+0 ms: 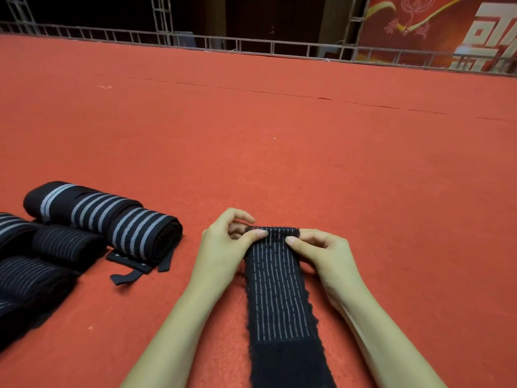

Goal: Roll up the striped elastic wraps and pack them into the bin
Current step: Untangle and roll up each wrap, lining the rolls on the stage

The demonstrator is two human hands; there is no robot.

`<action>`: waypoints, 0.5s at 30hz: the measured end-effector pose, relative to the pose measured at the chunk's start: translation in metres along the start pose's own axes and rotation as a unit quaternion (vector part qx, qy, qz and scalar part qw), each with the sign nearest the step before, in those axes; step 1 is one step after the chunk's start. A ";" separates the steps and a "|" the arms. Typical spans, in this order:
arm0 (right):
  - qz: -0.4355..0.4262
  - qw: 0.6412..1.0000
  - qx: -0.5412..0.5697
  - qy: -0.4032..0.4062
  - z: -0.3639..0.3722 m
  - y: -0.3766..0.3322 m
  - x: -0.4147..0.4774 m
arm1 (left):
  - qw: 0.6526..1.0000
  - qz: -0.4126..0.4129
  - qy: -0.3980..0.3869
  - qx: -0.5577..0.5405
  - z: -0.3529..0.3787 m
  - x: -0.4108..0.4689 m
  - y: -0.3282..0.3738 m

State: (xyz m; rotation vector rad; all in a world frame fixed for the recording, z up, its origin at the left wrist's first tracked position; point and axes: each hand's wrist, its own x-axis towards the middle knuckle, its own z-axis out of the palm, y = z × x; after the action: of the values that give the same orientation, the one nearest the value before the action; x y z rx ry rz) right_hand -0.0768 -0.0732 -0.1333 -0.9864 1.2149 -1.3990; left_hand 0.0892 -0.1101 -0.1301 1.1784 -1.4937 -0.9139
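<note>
Near end of wrap: a plain black patch without stripes is recorded at the bottom centre of the frame, running off the lower edge. It is judged to be the fastening tab, left at the tail so that it ends outermost on the roll.
Striped elastic wrap (279, 298): laid flat on the red carpet (279, 149) in the lower centre, lengthwise away from the camera, between the two forearms. Black fabric is noted, with thin grey stripes running lengthwise and slightly frilled edges.
Started roll (272, 230): the far end is turned over into a small tight roll. Only the first turns are judged done.
Left hand (223, 245): clamped on the left end of the roll, thumb laid on top, fingers curled behind.
Right hand (327, 259): clamped on the right end, thumb tip pressed on the fabric.
Reason for hold: both ends are gripped, it is judged, so that the roll is turned squarely and the edges are stacked evenly.
Finished rolls: gathered at the lower left, well apart from the hands. One broad-striped roll (112, 217) is noted, with thin-striped rolls (67, 242) touching it. They are judged set aside for packing.
Loose tabs (126, 277): black strap ends are seen lying on the carpet beneath the broad-striped roll.
Bin: not in view.
Background: a metal railing (251, 47) is noted along the top, with a red banner (447, 29) at the upper right.
</note>
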 end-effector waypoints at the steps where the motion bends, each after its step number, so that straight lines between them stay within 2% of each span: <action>1: -0.005 1.000 -0.009 0.006 0.000 -0.001 -0.001 | 1.000 -0.002 -0.009 -0.008 0.000 -0.001 0.001; 5: -0.019 0.999 -0.023 0.032 -0.003 -0.001 0.003 | 0.997 0.012 -0.071 0.025 0.000 0.000 0.002; 11: 0.005 0.998 -0.048 -0.028 -0.001 -0.002 -0.002 | 0.996 0.027 -0.082 0.012 0.002 -0.003 0.002; 15: -0.029 0.996 -0.088 -0.002 -0.003 -0.002 0.002 | 0.994 0.035 -0.099 0.019 0.007 -0.006 0.004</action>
State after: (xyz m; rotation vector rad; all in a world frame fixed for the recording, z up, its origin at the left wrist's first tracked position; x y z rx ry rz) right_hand -0.0807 -0.0748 -0.1323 -1.1532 1.3339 -1.3506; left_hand 0.0821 -0.1034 -0.1289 1.0804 -1.7070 -0.9801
